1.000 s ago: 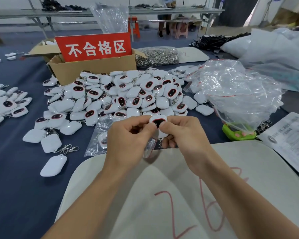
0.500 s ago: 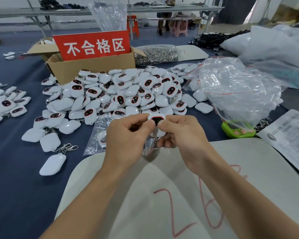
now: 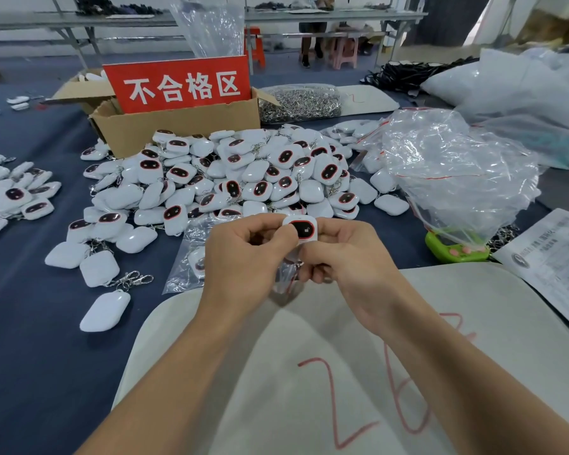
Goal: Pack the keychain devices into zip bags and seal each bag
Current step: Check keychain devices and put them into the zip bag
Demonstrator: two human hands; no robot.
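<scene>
I am still pinching 1 keychain device (image 3: 304, 228) between my left grip (image 3: 243, 257) and right grip (image 3: 349, 257), seemingly feeding it into the zip bag (image 3: 284, 279).

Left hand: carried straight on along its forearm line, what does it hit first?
Likely the pile of keychain devices just beyond the left hand, which already pinches the held device. Depth is unclear: it may pass above the pile.

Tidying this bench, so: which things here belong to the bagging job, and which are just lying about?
Job: held keychain device, small zip bag under it, pile of devices, heap of clear bags.
Lying about: cardboard box, green gadget, printed sheet.
</scene>
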